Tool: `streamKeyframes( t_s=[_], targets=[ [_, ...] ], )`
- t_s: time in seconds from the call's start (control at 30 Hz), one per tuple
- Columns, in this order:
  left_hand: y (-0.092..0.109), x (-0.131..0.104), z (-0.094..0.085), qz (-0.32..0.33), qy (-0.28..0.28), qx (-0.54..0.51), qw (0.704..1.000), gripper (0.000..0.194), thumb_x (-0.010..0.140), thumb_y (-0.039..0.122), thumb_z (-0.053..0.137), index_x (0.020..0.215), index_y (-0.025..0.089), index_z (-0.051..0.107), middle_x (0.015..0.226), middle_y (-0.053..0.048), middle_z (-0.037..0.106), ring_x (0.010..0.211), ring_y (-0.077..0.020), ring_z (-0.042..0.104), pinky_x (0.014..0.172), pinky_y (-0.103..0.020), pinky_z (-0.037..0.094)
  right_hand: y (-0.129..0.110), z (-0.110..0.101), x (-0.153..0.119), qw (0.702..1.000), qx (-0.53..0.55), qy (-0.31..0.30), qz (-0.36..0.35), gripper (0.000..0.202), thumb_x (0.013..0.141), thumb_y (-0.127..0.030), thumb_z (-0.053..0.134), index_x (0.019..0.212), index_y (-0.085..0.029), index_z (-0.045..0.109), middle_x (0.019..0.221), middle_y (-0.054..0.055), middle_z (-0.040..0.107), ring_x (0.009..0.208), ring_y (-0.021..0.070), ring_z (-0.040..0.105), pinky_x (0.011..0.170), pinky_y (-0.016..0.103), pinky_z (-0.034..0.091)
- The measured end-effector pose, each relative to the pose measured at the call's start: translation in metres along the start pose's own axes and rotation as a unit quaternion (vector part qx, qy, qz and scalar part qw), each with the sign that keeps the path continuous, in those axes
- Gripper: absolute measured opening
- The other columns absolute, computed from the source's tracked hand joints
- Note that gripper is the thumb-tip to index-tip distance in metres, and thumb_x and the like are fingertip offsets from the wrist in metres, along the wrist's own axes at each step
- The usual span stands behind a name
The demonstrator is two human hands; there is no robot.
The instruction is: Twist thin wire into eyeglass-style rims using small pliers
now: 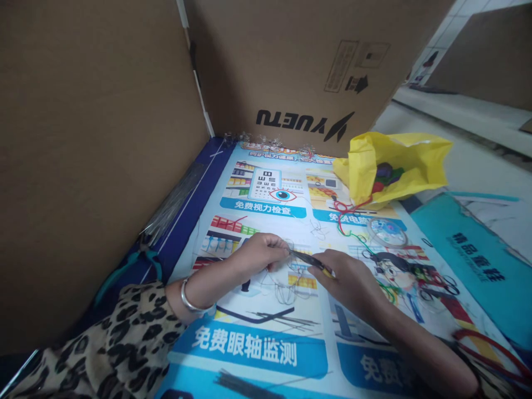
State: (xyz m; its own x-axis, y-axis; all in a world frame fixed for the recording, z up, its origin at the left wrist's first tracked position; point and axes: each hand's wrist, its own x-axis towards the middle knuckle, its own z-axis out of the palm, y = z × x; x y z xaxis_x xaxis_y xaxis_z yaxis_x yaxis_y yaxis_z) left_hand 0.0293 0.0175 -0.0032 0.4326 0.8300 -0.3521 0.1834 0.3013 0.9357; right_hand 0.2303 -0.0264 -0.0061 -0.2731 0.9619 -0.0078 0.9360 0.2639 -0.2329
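Near the middle of the printed sheet (266, 310), my left hand (266, 252) pinches a thin wire piece (286, 285) whose fine loops hang below the fingers. My right hand (343, 277) is wrapped round the handles of pliers (310, 259). The jaws of the pliers point left and meet the wire close to my left fingertips. Whether the jaws are fully closed is too small to tell. Dark cut wires (286, 320) lie on the sheet below my hands.
Tall cardboard walls (100, 138) stand left and behind. A yellow bag (399, 166) with coloured items is at the back right, near red wire (343, 213). Teal-handled pliers (133, 260) and a wire bundle (174, 202) lie left. A teal box lid (474, 260) is right.
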Motion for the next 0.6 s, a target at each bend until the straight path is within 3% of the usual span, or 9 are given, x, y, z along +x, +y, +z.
streamKeyframes(
  t_s=[0.2, 0.33, 0.6],
  targets=[
    [-0.0004, -0.0001, -0.0018, 0.009, -0.018, -0.01, 1.0, 0.011, 0.068, 0.024, 0.06, 0.064, 0.014, 0.056, 0.044, 0.006, 0.044, 0.041, -0.0054, 0.038, 0.044, -0.019, 0.028, 0.0015, -0.0007, 0.0017, 0.995, 0.096, -0.014, -0.007, 0.021, 0.081, -0.034, 0.048, 0.085, -0.022, 0.065, 0.074, 0.001, 0.064, 0.065, 0.0145, 0.057, 0.058, 0.024, 0.038],
    [-0.0018, -0.0001, -0.0041, 0.014, -0.033, -0.017, 0.999, 0.012, 0.068, 0.025, 0.06, 0.064, 0.015, 0.056, 0.045, 0.006, 0.044, 0.042, -0.0053, 0.037, 0.044, -0.019, 0.027, 0.0008, -0.0019, 0.0027, 0.99, 0.139, -0.038, -0.006, 0.021, 0.081, -0.033, 0.047, 0.079, -0.023, 0.065, 0.07, -0.001, 0.064, 0.063, 0.0137, 0.056, 0.055, 0.023, 0.037],
    [-0.0013, 0.0013, -0.004, -0.002, -0.043, -0.037, 0.998, 0.006, 0.068, 0.019, 0.056, 0.065, 0.015, 0.053, 0.044, 0.005, 0.047, 0.04, -0.0055, 0.04, 0.046, -0.019, 0.03, -0.0005, 0.0029, -0.0001, 0.999, 0.035, 0.008, -0.001, 0.02, 0.082, -0.033, 0.046, 0.079, -0.022, 0.062, 0.073, 0.001, 0.062, 0.067, 0.0154, 0.056, 0.058, 0.024, 0.036]
  ],
)
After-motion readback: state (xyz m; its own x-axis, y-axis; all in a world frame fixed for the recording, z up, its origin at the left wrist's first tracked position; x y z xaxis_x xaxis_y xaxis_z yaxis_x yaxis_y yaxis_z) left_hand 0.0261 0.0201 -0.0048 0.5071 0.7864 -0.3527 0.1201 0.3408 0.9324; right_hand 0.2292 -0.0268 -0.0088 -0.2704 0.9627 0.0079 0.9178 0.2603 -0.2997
